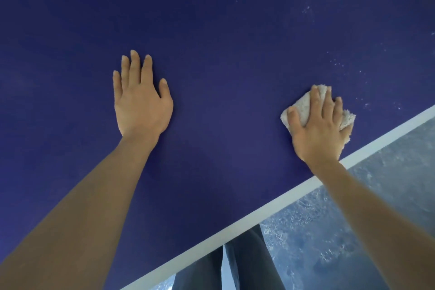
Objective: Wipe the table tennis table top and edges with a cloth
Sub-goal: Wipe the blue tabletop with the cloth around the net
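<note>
Pressing cloth (303, 108) on blue table top (223, 42), right hand (316, 129)

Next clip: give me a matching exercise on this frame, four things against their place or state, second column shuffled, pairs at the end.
Things:
1. left hand
2. right hand
3. cloth
4. white stripe

Place or state:
A. pale and bunched, under a palm
B. flat on the bare blue table top, fingers straight
C. runs along the table's near edge
D. pressing down on fabric

Pairs: 1-B, 2-D, 3-A, 4-C
</note>
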